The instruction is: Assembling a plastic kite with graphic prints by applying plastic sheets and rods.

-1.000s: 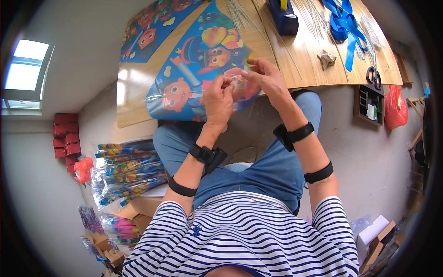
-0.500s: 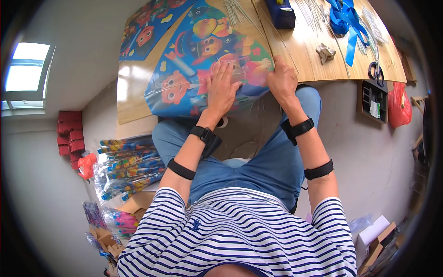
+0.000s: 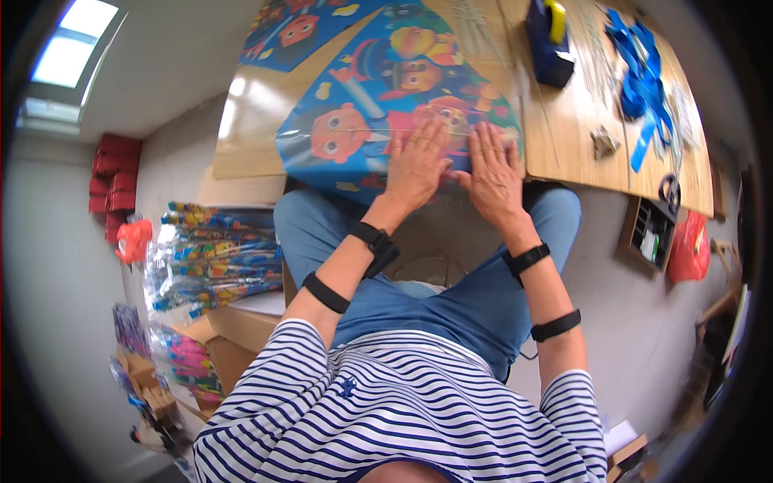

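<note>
A blue printed kite sheet (image 3: 334, 133) with cartoon figures lies on the wooden table, its near edge hanging toward my lap. A thin straight line, like a rod or fold, runs across it near my fingertips. My left hand (image 3: 417, 169) lies flat on the sheet, fingers stretched forward. Beside it, my right hand (image 3: 493, 173) rests palm down near the sheet's right part, fingers spread a little. The two thumbs come close together. Neither hand grips anything that shows.
A second printed sheet (image 3: 278, 36) lies at far left. On the right are a tape dispenser (image 3: 551, 52), thin white rods (image 3: 592, 52), blue ribbon (image 3: 642, 80), a crumpled scrap (image 3: 604, 142) and scissors (image 3: 669, 191). Wrapped colourful packages (image 3: 221, 253) are stacked at my left.
My right hand has gone from a closed grip at the sheet's right edge to lying flat on it. My left hand stays flat on the sheet. The whole view has shifted.
</note>
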Available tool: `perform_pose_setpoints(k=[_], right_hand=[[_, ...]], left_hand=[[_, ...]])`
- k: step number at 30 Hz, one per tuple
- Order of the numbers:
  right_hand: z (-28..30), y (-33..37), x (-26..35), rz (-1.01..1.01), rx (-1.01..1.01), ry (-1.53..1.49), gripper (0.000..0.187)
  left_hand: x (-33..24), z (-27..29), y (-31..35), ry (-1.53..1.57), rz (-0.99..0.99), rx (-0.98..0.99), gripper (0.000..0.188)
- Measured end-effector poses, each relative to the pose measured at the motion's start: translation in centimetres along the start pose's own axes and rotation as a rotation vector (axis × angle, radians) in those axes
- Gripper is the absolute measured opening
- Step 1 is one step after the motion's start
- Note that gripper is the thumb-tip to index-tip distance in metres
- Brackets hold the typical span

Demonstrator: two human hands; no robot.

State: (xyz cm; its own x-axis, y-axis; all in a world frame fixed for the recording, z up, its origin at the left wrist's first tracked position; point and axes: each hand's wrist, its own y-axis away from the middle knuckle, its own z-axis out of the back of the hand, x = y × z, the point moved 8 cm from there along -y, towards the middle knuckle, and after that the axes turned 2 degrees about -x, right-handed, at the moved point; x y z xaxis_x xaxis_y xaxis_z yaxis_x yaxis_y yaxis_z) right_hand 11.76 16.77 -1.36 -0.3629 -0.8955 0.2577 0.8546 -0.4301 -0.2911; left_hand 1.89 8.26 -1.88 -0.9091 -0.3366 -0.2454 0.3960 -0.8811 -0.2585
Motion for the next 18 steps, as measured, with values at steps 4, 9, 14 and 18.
perform_pose_setpoints(k=[4,9,14,18], right_hand=[[-0.8,0.4,-2.2,-0.136,0.11,0.247,0.077],[-0.3,-1.7,1.0,-0.031,0.047,0.2,0.077],[-2.7,-6.3,10.3,0.264,0.026,0.076,0.077],[-6.0,-7.6,12.3,0.305,0.132,0.091,0.078]], left_hand=[[0.4,0.0,0.0,0.036,0.039,0.004,0.062],[5.4,3.1,3.2,0.116,0.162,-0.105,0.062],[12.6,6.6,5.8,0.019,0.279,-0.112,0.063],[16.4,6.8,7.2,-0.065,0.286,-0.161,0.069]])
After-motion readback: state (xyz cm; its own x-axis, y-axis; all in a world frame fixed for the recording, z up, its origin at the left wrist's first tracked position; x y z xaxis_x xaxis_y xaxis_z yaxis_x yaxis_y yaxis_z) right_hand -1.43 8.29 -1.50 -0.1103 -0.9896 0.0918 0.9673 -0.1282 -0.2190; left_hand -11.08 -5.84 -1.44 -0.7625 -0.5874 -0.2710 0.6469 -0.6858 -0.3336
